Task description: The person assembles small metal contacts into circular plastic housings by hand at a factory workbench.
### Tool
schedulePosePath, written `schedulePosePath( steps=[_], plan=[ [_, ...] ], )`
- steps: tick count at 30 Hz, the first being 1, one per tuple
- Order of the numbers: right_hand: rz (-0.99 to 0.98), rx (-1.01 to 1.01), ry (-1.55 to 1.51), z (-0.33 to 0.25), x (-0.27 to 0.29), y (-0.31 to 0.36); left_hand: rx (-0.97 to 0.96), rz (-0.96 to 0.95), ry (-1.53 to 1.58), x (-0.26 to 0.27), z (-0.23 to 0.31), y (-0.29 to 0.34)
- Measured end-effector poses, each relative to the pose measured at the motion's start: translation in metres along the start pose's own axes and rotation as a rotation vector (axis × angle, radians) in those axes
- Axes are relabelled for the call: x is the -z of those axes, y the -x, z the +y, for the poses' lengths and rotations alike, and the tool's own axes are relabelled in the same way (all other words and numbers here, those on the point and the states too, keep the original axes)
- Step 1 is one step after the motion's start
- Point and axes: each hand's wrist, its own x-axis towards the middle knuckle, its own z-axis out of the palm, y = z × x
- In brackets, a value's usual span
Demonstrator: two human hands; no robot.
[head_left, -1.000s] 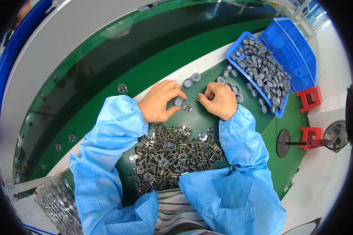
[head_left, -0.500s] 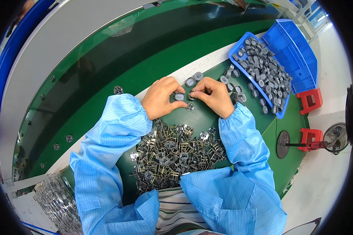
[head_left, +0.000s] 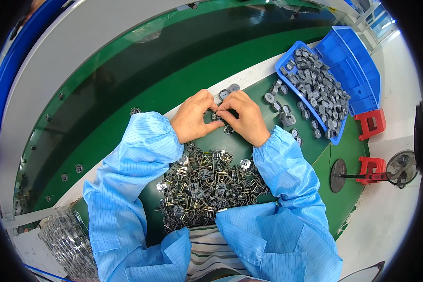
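My left hand (head_left: 193, 117) is closed, with its thumb and fingers around a small dark plug core with metal parts (head_left: 216, 117). My right hand (head_left: 246, 118) meets it there, its thumb and fingertips pinched together over the piece; what they grip is hidden. Just under the right fingers lies another dark core (head_left: 228, 129). Beyond the fingertips, grey round plug housings (head_left: 233, 88) rest by the white ledge. A large heap of black plug cores with brass-coloured pins (head_left: 216, 188) spreads between my forearms on the green table.
At the right, a blue bin (head_left: 293, 87) holds many grey housings, with loose ones (head_left: 285, 109) beside it. A green conveyor belt (head_left: 174, 70) curves past behind a white ledge, carrying cores (head_left: 79, 168). Stacked clear trays (head_left: 68, 242), red stools (head_left: 372, 123) and a fan (head_left: 402, 167) stand around.
My right hand has moved left to meet the piece at my left fingertips, and its fingers now cover part of it. Cores on the belt have shifted slightly left and toward me.
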Motion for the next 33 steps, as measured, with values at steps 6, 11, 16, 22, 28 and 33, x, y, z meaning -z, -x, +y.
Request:
schedulePosePath(
  steps=[6,11,16,22,28,33],
  plan=[
    [-0.06,-0.044,0.058,-0.003,0.002,0.005,-0.02,0.031,0.027,0.0,0.002,-0.001],
    [-0.317,-0.382,-0.308,0.014,0.039,0.0,0.149,0.122,-0.02,0.022,-0.002,-0.006],
    [-0.544,-0.166,-0.225,0.006,0.049,-0.004,0.239,0.24,-0.358,0.043,-0.04,-0.012],
    [-0.491,-0.159,-0.184,0.01,0.042,-0.004,-0.13,0.299,-0.447,0.021,0.003,-0.03],
    [-0.324,-0.472,-0.24,0.013,0.052,-0.002,-0.066,0.066,-0.196,-0.005,0.002,-0.034],
    [-0.366,-0.307,-0.131,0.015,0.048,0.006,0.141,-0.014,-0.069,-0.003,0.014,-0.015]
  ],
)
